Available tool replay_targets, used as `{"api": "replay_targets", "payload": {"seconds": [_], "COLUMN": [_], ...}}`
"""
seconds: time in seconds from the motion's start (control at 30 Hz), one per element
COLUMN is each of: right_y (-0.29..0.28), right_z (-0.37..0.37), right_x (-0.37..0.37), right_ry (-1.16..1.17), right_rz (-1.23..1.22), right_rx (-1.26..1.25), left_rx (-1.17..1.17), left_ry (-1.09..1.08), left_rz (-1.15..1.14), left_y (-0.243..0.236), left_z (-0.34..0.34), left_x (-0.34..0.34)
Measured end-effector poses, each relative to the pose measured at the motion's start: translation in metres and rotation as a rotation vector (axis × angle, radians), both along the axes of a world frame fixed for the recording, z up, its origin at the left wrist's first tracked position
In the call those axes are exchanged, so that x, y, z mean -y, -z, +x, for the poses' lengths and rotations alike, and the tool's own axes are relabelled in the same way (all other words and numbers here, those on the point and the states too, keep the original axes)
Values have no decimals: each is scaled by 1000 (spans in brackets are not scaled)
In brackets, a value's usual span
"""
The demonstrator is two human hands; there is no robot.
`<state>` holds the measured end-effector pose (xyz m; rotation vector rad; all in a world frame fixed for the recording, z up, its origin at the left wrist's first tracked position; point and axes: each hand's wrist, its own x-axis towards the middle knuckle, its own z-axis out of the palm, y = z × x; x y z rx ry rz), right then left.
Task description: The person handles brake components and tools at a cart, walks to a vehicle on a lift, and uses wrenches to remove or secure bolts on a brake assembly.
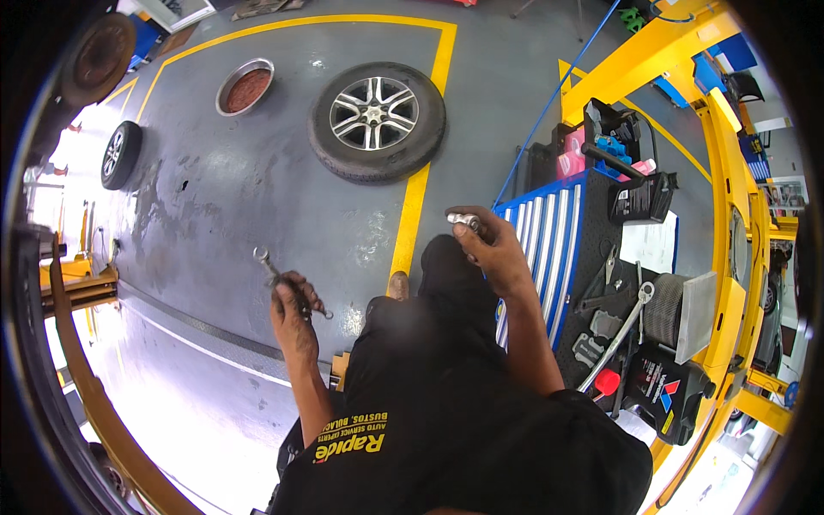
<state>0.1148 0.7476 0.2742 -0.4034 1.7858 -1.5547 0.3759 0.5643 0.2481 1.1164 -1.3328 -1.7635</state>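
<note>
Wrench [268, 263] sits gripped in my left hand [296, 307]; my right hand [493, 247] clasps a shiny metal tool [464, 221] near the blue tool cabinet [547, 240]; an alloy wheel [375, 116] lies on the far floor [275, 189].

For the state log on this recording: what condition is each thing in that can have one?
Left hand: closed around a wrench
Right hand: closed on a chrome tool
Nearer wheel: lying flat, tire fitted
Farther wheel: appears flat, tire fitted
Round metal pan: open, reddish-brown inside
Cabinet drawers: look shut
Long-handled ratchet: lying down, unheld
</note>
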Motion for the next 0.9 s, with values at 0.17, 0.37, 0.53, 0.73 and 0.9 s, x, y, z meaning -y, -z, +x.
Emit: {"api": "replay_targets", "payload": {"seconds": [0.17, 0.37, 0.53, 0.73, 0.9], "right_y": [23, 21, 18, 0, 26], "right_z": [-100, -252, -389, -534, -663], "right_x": [20, 50, 51, 103, 167], "right_ry": [209, 306, 243, 348, 215], "right_rz": [35, -19, 56, 15, 63], "right_rx": [92, 90, 78, 151, 109], "left_rx": [22, 84, -108, -175, -250], "left_ry": [221, 370, 290, 281, 261], "left_rz": [-57, 225, 544, 542, 583], "left_y": [3, 13, 16, 0, 28], "left_z": [-141, -332, -480, -616, -714], "left_x": [43, 76, 90, 145, 208]}}
